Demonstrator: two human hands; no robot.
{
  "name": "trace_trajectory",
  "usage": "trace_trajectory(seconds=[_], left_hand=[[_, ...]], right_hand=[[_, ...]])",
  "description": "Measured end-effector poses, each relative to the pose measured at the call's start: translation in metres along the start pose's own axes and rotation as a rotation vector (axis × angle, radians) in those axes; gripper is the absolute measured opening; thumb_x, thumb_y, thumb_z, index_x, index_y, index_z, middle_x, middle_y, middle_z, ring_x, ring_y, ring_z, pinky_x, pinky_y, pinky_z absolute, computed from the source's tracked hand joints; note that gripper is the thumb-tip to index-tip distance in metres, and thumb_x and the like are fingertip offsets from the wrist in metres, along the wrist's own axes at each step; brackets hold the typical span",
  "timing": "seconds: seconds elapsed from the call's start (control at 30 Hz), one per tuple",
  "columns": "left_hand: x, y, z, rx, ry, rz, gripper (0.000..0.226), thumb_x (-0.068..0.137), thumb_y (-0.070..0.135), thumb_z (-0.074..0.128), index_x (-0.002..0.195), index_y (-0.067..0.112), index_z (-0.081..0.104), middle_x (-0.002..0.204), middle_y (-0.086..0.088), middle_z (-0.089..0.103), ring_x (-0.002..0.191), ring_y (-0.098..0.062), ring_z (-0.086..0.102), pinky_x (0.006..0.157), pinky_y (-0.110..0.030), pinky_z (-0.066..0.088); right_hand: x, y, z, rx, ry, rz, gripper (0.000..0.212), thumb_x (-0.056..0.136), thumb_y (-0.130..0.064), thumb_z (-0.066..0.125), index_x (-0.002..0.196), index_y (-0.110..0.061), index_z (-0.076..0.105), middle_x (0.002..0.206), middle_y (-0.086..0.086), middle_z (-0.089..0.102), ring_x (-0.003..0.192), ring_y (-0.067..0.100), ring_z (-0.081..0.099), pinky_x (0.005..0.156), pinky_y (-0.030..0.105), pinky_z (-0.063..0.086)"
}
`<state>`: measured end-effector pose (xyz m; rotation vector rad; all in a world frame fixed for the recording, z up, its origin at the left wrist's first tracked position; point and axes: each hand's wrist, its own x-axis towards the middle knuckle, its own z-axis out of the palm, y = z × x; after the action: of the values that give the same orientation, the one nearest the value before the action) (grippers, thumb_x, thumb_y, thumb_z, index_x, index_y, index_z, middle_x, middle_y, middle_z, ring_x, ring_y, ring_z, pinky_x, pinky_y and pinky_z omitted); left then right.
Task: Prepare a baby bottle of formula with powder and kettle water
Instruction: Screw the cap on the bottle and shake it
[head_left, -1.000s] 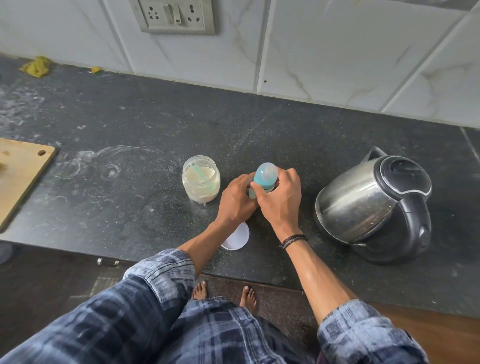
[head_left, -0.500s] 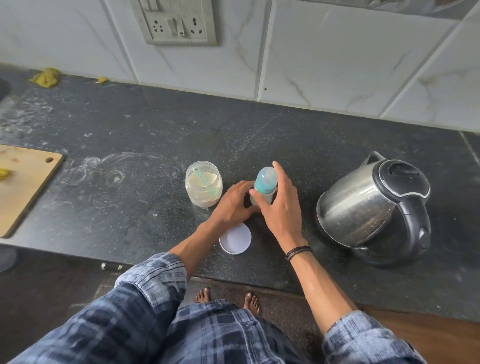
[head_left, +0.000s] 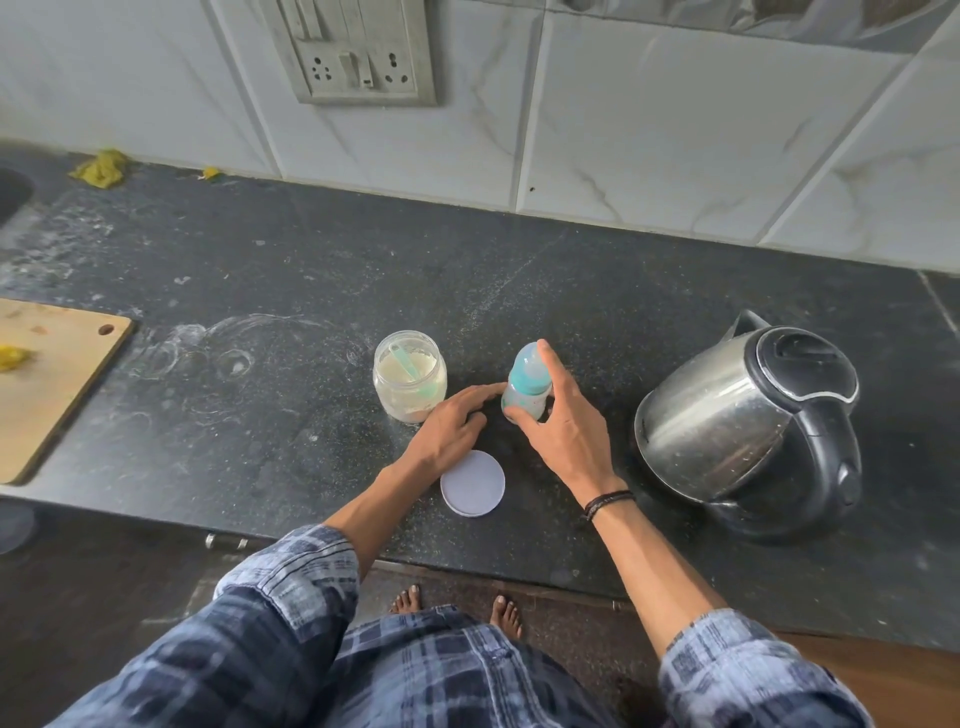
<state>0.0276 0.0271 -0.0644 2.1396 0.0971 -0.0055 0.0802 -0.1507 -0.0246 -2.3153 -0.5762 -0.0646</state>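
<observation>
A small baby bottle (head_left: 525, 387) with a blue cap stands upright on the dark counter (head_left: 519, 270). My right hand (head_left: 563, 431) holds it, thumb at its lower left and fingers on its right, the index finger straight up past the cap. My left hand (head_left: 447, 426) lies flat on the counter, fingertips pointing at the bottle's base. Left of the bottle is an open glass jar of powder (head_left: 410, 384) with a green scoop (head_left: 415, 366) in it. Its white lid (head_left: 472, 483) lies near the counter's front edge. The steel kettle (head_left: 748, 426) stands at the right, lid closed.
A wooden cutting board (head_left: 52, 374) with a yellow scrap lies at the left edge. Yellow scraps (head_left: 101, 167) sit at the back by the tiled wall. A wall socket (head_left: 358, 52) hangs above. The counter's front edge runs just below the lid, my bare feet beneath.
Both hands were wrapped round the bottle's top a second ago. My left hand has let go and slid down to the counter; my right hand's fingers have straightened along the bottle.
</observation>
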Motion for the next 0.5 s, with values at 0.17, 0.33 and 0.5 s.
trace_trajectory(seconds=[0.17, 0.33, 0.5], left_hand=[[-0.001, -0.005, -0.001, 0.009, -0.002, 0.014, 0.052, 0.098, 0.001, 0.042, 0.144, 0.024, 0.055, 0.14, 0.003, 0.06, 0.125, -0.008, 0.053, 0.11, -0.021, 0.037], [-0.004, -0.006, 0.001, 0.041, 0.042, 0.043, 0.044, 0.103, 0.005, 0.043, 0.142, 0.019, 0.057, 0.138, 0.002, 0.061, 0.123, -0.008, 0.055, 0.107, -0.018, 0.039], [-0.005, -0.005, 0.003, 0.039, 0.052, 0.041, 0.042, 0.101, 0.007, 0.046, 0.138, 0.021, 0.06, 0.132, 0.006, 0.062, 0.112, -0.005, 0.056, 0.097, -0.01, 0.038]], right_hand=[[0.014, 0.0, -0.013, 0.043, -0.092, 0.019, 0.096, 0.077, -0.033, 0.087, 0.148, -0.05, 0.024, 0.14, -0.01, 0.06, 0.106, 0.022, 0.068, 0.084, 0.036, 0.054], [0.034, -0.013, -0.058, 0.145, -0.131, 0.043, 0.1, 0.071, -0.03, 0.091, 0.139, -0.064, 0.027, 0.124, -0.027, 0.062, 0.093, 0.02, 0.072, 0.084, 0.048, 0.059], [0.03, -0.041, -0.086, 0.921, 0.342, 0.052, 0.101, 0.074, 0.012, 0.083, 0.144, -0.038, 0.031, 0.135, -0.006, 0.055, 0.107, 0.02, 0.068, 0.091, 0.038, 0.057]])
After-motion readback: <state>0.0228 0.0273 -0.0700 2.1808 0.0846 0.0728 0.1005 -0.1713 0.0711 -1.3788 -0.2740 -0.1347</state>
